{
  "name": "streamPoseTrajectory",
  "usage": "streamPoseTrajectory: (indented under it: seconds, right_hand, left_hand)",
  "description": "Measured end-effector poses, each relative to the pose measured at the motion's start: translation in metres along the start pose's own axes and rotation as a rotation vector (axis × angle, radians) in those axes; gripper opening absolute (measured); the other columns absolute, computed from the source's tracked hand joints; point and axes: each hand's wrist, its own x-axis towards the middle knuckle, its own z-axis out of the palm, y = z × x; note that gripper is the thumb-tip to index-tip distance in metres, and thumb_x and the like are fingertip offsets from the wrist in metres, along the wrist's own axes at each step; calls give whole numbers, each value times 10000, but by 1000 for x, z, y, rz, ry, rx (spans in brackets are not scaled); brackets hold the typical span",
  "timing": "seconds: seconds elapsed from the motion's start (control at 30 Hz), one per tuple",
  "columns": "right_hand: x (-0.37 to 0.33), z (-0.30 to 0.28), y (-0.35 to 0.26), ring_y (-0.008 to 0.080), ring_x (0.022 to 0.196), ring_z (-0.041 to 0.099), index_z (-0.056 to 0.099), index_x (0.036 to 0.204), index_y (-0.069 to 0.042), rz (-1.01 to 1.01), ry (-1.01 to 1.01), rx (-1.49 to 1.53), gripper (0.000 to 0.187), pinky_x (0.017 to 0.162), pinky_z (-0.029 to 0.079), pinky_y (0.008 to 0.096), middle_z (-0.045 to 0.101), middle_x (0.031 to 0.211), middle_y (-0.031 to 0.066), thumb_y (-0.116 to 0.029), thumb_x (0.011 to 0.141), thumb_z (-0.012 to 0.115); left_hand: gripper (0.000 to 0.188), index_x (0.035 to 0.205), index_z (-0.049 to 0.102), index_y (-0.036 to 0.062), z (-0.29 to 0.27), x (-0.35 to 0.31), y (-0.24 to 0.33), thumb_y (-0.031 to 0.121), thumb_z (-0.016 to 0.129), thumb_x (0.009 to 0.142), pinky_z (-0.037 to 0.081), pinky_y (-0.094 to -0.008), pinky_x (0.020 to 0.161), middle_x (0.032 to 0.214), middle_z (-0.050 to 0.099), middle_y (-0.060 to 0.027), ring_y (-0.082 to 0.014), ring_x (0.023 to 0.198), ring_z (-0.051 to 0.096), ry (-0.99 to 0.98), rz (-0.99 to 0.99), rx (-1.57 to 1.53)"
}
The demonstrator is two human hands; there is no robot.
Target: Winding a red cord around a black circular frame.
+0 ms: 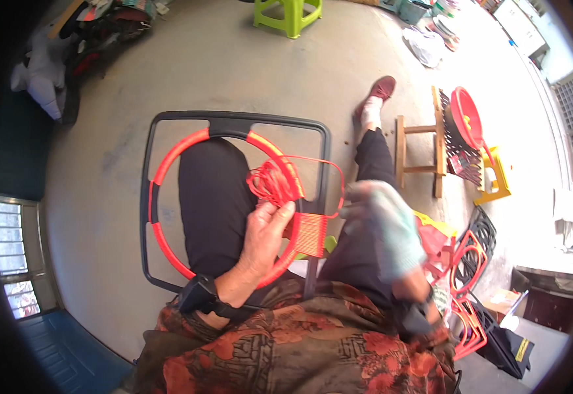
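A black rectangular frame (328, 141) with a round inner ring (173, 259) lies across my thighs. Red cord is wound around several stretches of the ring, and a flat red woven band (312, 234) joins its right side to the frame's side bar. My bare left hand (265, 235) is closed at the ring's right side, gripping a loose bundle of red cord (275, 184). From there a strand loops out to the right and back to the woven band. Beside that loop is my right hand (385, 226), in a pale glove, its fingers smeared by motion.
A green stool (288, 16) stands ahead. To the right are a wooden stool (420, 151), a red long-handled basin (467, 117) and a yellow stool (498, 184). Red-wound frames (468, 269) are stacked near my right side. Clothes and bags (47, 79) lie at far left.
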Motion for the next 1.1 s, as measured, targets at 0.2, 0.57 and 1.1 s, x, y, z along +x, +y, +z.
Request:
streamPoseTrajectory:
  seconds: [0.2, 0.57, 1.1]
  right_hand:
    - [52, -14, 53, 128, 528, 615, 579, 1141, -45, 320, -169, -392, 226, 485, 505, 264, 664, 866, 74, -163, 954, 533]
    - [35, -48, 56, 102, 822, 626, 658, 1057, -36, -153, -46, -428, 265, 733, 504, 254, 673, 909, 58, -245, 897, 629]
    - [38, -38, 70, 131, 590, 588, 555, 1187, 3, 306, -199, 46, 373, 568, 494, 262, 599, 718, 22, -267, 937, 612]
  left_hand:
    - [201, 1006, 599, 29, -6, 11, -7, 217, 535, 976, 507, -291, 777, 970, 663, -58, -117, 858, 635, -28, -52, 10]
    - [283, 1188, 544, 14, -1, 3, 9, 191, 529, 968, 475, -260, 830, 1105, 629, -55, -98, 953, 602, -169, -56, -64]
    - [209, 1125, 545, -37, 0, 6, 7, 52, 585, 940, 505, -237, 832, 1008, 669, -99, -102, 909, 630, -177, -2, -111]
